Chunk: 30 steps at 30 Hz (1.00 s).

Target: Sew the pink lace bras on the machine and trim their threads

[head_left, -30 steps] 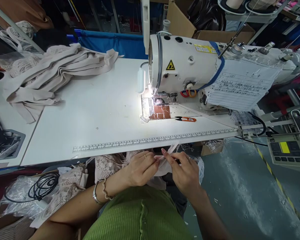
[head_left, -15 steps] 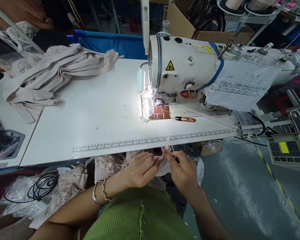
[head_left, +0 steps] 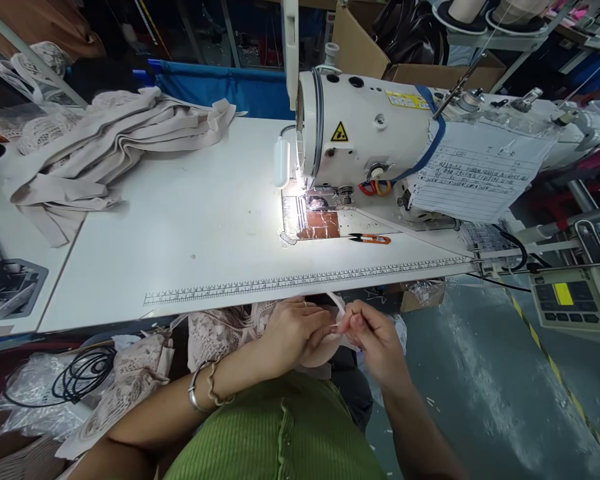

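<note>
My left hand (head_left: 296,335) is closed on a pale pink piece of fabric (head_left: 321,352), below the front edge of the table. Close by on the right, the fingers of my right hand (head_left: 376,341) pinch the same fabric at its edge. A narrow pale strip (head_left: 337,303) of it sticks up between the hands towards the table edge. Beige lace fabric (head_left: 207,337) hangs over my lap to the left of my left hand. Just beyond the hands, a printed ruler scale (head_left: 260,285) runs along the table edge.
A white sewing machine (head_left: 365,130) with its lamp lit stands behind. Orange thread snips (head_left: 370,239) lie in front of it. Beige fabric strips (head_left: 125,147) are heaped at the table's left. A control panel (head_left: 565,297) sits at the right, and a black cable (head_left: 85,373) lies lower left.
My left hand has turned so its back faces up, and my right hand has shifted slightly right and curled tighter. The pale strip no longer overlaps the ruler and now leans left.
</note>
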Motion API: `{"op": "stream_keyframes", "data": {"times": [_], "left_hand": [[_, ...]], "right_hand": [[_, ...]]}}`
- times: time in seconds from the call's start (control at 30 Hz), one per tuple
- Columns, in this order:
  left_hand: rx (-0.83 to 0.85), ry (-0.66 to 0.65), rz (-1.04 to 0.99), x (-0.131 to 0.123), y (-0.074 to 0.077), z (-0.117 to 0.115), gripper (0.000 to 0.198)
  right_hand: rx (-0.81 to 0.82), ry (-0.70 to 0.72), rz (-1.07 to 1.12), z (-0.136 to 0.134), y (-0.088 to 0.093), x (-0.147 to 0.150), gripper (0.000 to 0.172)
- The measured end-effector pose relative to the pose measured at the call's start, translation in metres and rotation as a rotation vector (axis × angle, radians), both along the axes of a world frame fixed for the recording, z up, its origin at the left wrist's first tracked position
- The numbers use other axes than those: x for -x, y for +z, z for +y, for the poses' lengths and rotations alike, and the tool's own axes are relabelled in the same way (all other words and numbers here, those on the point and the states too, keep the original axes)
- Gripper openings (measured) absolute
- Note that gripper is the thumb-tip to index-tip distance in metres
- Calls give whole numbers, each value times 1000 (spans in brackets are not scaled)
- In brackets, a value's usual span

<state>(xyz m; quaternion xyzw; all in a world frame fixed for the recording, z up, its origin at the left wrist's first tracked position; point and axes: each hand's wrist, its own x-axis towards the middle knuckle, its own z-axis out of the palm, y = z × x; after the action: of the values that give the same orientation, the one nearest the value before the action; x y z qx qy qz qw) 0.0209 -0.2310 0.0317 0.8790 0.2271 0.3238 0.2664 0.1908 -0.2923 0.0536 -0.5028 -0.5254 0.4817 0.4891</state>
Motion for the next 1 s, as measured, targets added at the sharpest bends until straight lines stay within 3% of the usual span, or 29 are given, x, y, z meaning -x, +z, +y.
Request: {"op": "stream_keyframes", "data": {"times": [0.07,0.17,0.2,0.3,0.4,0.47,0.6,0.8,1.0], "left_hand": [[94,-45,26,3,0,3,35],[280,-62,39,10,-2,8,35],[338,-54,50,12,-3,9,35],[418,-11,75,14,-5,10,35],[358,19,71,9,-5,8,35],[276,40,69,6,-4,6,36],[111,66,73,2,-6,3,39],[181,62,156,3,-8,3,38],[265,2,80,5,-3,7,30]], "right_hand": [[38,-12,170,4,3,-15,45],[-113,-239,275,8,8,-44,47],[-167,-303,267,8,9,-52,46],[-189,-288,42,6,7,-60,41],[-177,-211,-320,3,-1,-43,28],[-193,-129,-489,4,-5,-27,31],[-314,-88,-606,11,-9,-4,15],[-338,-127,-430,19,-11,-4,15],[-225,65,64,19,-17,-4,16]]}}
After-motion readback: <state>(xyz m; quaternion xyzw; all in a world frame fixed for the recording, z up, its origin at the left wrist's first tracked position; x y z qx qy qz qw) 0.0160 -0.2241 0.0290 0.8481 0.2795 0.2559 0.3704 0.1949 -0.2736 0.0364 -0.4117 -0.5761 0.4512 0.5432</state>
